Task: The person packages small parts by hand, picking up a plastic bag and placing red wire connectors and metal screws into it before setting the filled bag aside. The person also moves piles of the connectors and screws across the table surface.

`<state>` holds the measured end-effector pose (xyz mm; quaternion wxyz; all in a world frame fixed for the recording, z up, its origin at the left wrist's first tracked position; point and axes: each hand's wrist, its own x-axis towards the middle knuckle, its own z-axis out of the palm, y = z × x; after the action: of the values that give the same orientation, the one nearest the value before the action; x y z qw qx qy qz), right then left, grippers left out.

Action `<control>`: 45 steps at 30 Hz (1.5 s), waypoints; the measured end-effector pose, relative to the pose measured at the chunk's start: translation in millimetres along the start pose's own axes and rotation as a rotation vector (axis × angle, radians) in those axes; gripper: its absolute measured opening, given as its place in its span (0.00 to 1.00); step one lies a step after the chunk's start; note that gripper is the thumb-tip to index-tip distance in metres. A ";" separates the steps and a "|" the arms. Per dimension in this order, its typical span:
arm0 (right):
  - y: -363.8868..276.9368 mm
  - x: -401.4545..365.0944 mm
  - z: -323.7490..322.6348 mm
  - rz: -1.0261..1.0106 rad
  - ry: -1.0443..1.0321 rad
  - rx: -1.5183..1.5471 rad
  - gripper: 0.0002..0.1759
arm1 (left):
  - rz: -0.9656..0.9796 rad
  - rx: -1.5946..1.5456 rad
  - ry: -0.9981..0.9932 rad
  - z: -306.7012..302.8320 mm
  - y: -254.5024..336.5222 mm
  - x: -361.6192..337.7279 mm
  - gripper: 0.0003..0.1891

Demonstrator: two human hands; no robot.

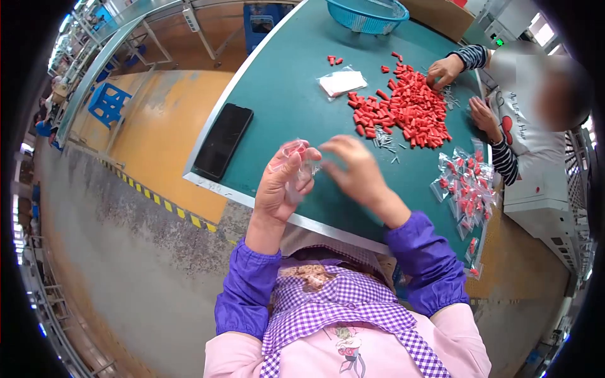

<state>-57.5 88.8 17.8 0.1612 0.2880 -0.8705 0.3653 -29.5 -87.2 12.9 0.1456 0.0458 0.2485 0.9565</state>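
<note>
My left hand (285, 183) is raised over the near edge of the table, closed around a small clear plastic bag (293, 148) with a red-pink edge at its top. Its thumb and fingers cover part of the bag, and I cannot make out what, if anything, is inside. Just to its right, my right hand (360, 173) is blurred by motion. Its finger and thumb look apart, pointing toward the bag, with nothing visible between them. Beyond the hands lies a big pile of red sleeve-like pieces (409, 107), with thin metal pins (383, 138) at its near side.
A black phone (224, 142) lies at the table's left edge. Behind are a stack of clear bags (342, 83) and a blue basket (368, 24). Filled bags (466, 189) heap at right. Across the table, a co-worker's hand (445, 70) reaches into the pile; the other (484, 116) rests at the edge.
</note>
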 end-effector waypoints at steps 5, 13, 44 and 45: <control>-26.7 -14.4 50.0 -0.211 -0.300 0.110 0.16 | 0.009 -0.064 -0.018 3.4 20.9 -8.2 0.16; 30.8 -4.7 26.1 -0.126 -0.003 -0.237 0.10 | 0.201 0.406 0.112 8.0 26.8 -14.3 0.16; -2.6 -39.5 -55.3 0.614 0.057 1.163 0.06 | 0.101 0.670 0.257 38.4 -50.6 -9.4 0.13; -2.4 -41.0 -54.7 0.604 0.067 1.148 0.07 | 0.093 0.689 0.265 36.0 -51.5 -9.3 0.10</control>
<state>-20.0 142.9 36.3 -0.1014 0.0592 -0.5739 0.8105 -1.8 -30.4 19.0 0.0447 -0.0208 0.5701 0.8201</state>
